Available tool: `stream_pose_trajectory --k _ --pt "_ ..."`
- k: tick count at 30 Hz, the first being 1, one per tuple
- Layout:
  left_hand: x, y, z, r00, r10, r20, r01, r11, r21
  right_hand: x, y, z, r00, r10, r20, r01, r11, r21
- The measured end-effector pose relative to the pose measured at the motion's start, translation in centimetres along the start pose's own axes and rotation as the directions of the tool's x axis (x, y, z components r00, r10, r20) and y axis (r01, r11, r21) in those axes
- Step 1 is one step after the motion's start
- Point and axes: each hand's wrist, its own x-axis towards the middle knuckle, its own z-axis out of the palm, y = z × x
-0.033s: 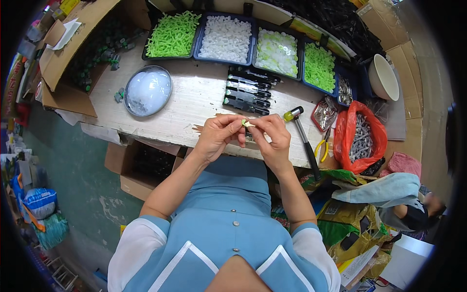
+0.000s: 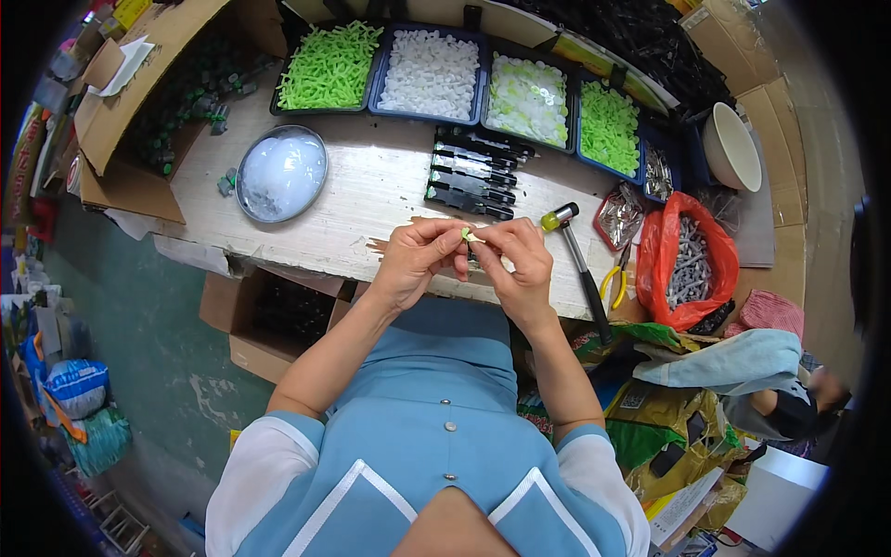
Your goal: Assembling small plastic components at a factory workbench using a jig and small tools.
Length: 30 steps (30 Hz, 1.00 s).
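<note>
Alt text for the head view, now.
Left hand and right hand meet at a small light-green piece by a workbench. Beyond lie black parts and four trays of green and white pieces; hammer at right.

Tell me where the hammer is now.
In the head view, the hammer lies on the workbench, right of the person's right hand, with the yellow-handled pliers close by its handle on the right.

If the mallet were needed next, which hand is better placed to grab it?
Probably the right hand: the mallet lies just to its right, whereas the left hand is farther away. Both are busy at a small green piece, though.
</note>
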Motion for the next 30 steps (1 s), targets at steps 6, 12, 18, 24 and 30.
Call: stream_pose_trajectory --k 6,12,18,24,30 --pt "0.1 -0.8 0.7 0.989 0.134 -0.064 -0.125 0.985 0.122 0.3 -0.1 0.7 0.984 -0.176 -0.042 0.165 0.97 -0.178" --pt "-0.1 -1.2 1.0 0.924 0.38 -0.034 -0.334 0.847 0.413 0.3 0.0 1.1 0.979 -0.195 -0.053 0.183 0.969 -0.167" --pt "-0.3 -1.3 0.5 0.866 0.499 0.029 -0.41 0.675 0.613 0.4 -0.2 1.3 0.972 -0.228 -0.061 0.215 0.961 -0.172" --pt "-0.7 0.6 -0.6 0.704 0.678 0.213 -0.431 0.169 0.886 0.4 1.0 0.6 0.961 -0.209 0.179 0.256 0.918 -0.303" --pt "-1.0 0.0 -1.8 0.746 0.599 0.292 -0.338 -0.038 0.941 0.2 1.8 0.9 0.918 -0.167 0.36 0.308 0.871 -0.382"
